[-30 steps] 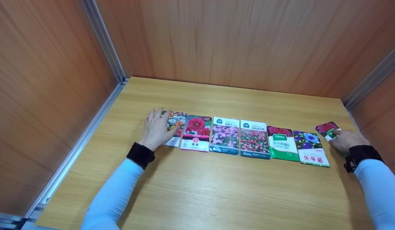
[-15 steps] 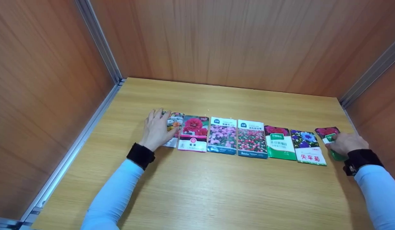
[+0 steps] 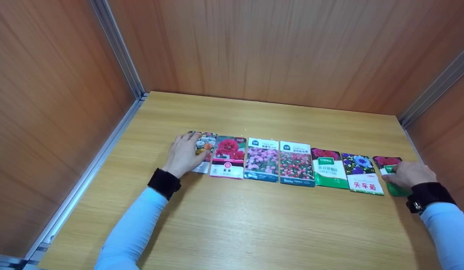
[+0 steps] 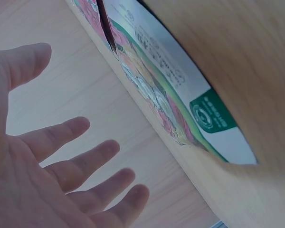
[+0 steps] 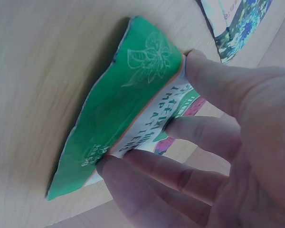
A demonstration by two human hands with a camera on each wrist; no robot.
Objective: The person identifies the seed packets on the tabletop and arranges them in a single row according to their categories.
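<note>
Several flower seed packets lie flat in a row in the head view. At the left end, my left hand [image 3: 182,154] is spread over the edge of a packet with multicoloured flowers [image 3: 206,144]; in the left wrist view its fingers are loosely extended beside the standing-out edge of that packet. At the right end, my right hand [image 3: 413,174] holds a green and white impatiens seed packet [image 5: 118,90]. In the right wrist view the thumb is at one side edge and the fingertips press its face and far side. A blue-flowered packet [image 3: 365,174] lies just left of it.
Between the hands lie a pink-red packet [image 3: 228,157], two white-topped packets with pink flowers [image 3: 261,159] and another green-bottomed packet [image 3: 329,168]. The wooden table [image 3: 232,225] is bounded by a back panel [image 3: 254,48] and side panels with metal frames.
My right hand has moved slightly nearer and turned the tilted impatiens seed packet into line with the row. My left hand has stayed nearly in place at the left end.
</note>
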